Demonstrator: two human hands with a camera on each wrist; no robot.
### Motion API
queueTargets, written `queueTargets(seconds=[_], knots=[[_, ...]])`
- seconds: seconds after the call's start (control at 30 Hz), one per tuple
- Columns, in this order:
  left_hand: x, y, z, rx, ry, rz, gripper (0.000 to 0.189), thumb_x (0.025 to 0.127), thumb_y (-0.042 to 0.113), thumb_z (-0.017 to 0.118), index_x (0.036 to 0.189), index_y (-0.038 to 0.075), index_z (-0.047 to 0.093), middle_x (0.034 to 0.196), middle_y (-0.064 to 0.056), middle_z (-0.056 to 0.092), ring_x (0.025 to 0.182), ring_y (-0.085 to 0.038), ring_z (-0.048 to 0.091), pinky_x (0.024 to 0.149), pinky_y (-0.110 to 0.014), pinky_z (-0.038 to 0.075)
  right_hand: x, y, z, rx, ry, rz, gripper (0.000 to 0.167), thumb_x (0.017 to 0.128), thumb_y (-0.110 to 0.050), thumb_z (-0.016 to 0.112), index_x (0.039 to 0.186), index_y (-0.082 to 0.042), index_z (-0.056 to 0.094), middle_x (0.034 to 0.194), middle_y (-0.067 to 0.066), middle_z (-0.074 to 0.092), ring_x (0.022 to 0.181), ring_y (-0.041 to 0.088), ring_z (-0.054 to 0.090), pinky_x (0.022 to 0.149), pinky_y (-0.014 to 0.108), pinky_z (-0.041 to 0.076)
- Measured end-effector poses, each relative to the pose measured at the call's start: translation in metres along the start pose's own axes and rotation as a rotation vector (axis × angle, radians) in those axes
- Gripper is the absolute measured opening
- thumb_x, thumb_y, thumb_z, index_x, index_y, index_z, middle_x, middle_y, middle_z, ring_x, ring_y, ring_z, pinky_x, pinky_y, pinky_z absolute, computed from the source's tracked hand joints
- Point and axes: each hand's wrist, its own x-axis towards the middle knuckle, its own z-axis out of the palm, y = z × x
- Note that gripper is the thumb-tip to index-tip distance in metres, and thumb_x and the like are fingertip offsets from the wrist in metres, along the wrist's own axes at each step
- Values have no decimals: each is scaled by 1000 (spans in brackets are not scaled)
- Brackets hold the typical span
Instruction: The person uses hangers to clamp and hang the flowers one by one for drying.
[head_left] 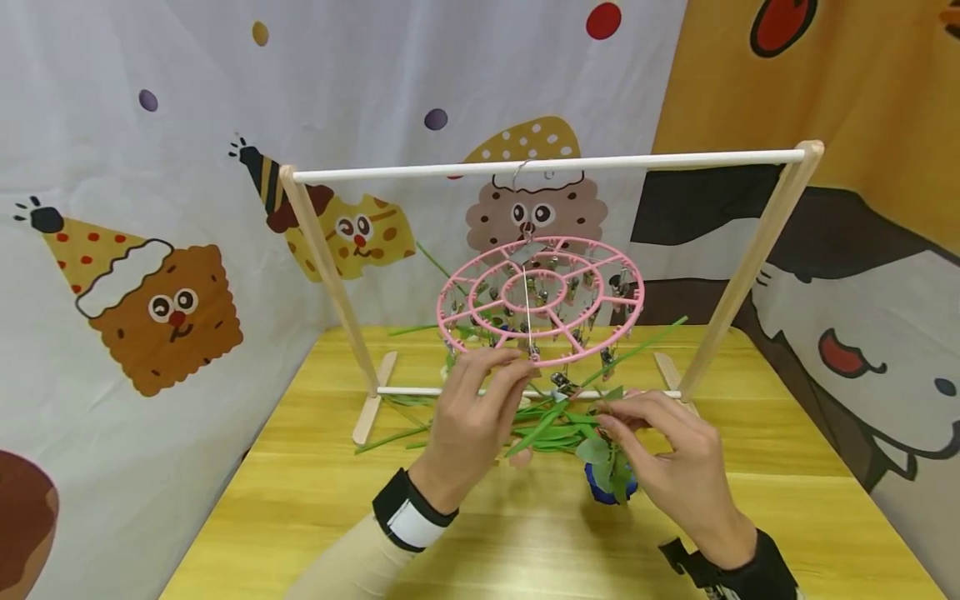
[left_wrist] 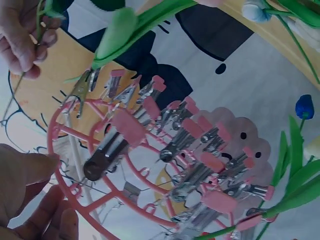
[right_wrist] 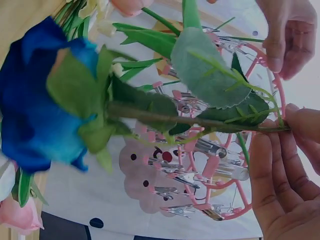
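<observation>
My left hand (head_left: 472, 417) pinches the near rim of a round pink clip hanger (head_left: 555, 362), thumb and fingers on either side of it. Metal clips with pink tips (left_wrist: 131, 127) dangle from its rings. Between thumb and fingers my right hand (head_left: 678, 454) holds the stem end of a blue rose (right_wrist: 45, 100), whose bloom hangs down over the table. Green leaves (right_wrist: 210, 75) branch from this stem. One clip near my hands grips a green-leaved flower (left_wrist: 117, 37), apart from the rose.
The hanger hooks onto the white top rod (head_left: 420, 172) of a wooden stand (head_left: 757, 267). Several green stems with leaves (head_left: 551, 433) lie on the wooden table (head_left: 510, 533) under the hanger. A printed cartoon curtain (head_left: 375, 83) stands behind.
</observation>
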Motion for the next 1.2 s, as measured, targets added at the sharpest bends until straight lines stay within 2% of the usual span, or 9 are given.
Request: queueTargets(seconds=[0.17,0.3,0.47,0.67,0.8,0.9,1.0,1.1,1.2], knots=[[-10,-3,0,-39,4,-22,30,98,8,95,124,4,81,125,-16,73,115,-30,71,91,-34,66,1,-3,3,66,67,-21,24,108,-33,85,115,-10,90,105,8,88,99,3,77,104,10,60],[-18,-4,0,-45,3,-21,30,97,7,96,122,2,79,123,-16,73,112,-28,73,94,-31,68,2,-4,8,110,92,-35,15,102,-18,93,114,-11,90,100,8,88,93,1,78,115,15,59],[-24,-4,-1,-47,14,18,22,105,8,89,123,0,82,122,-14,78,110,-24,80,98,-27,70,4,-10,13,153,99,-37,16,100,-11,94,114,-9,90,98,9,88,86,3,79,118,18,59],[-31,-6,-3,-91,64,73,12,114,8,76,120,0,82,119,-13,79,105,-23,80,92,-28,70,3,-19,18,202,56,18,45,84,20,93,116,-12,89,97,5,87,82,5,79,129,21,51],[-40,-8,-4,-109,27,0,9,114,11,78,112,2,80,110,-11,75,94,-20,77,81,-24,68,4,-22,23,204,33,54,51,82,24,91,115,-15,88,97,1,87,81,5,79,133,23,45],[-47,-11,-6,-108,-17,-93,13,109,12,85,107,3,76,103,-9,71,84,-18,74,70,-21,65,6,-23,26,206,37,48,48,84,22,91,114,-15,87,100,2,87,81,5,77,119,19,52],[-52,-15,-6,-72,-48,-184,25,101,14,94,109,2,74,99,-10,72,75,-17,73,62,-22,63,7,-22,30,237,42,27,45,86,21,90,115,-13,85,107,9,87,83,7,76,92,16,58],[-54,-19,-5,-51,-73,-262,33,97,15,98,115,0,76,100,-12,78,75,-18,77,65,-25,67,8,-21,35,288,43,20,44,86,24,88,115,-9,84,112,14,86,85,8,77,73,15,59],[-52,-23,-3,-126,-108,-344,33,101,15,95,125,-1,80,106,-13,85,82,-20,84,73,-28,71,8,-20,39,340,47,31,44,87,27,85,116,-5,83,112,15,86,86,6,80,70,15,61]])
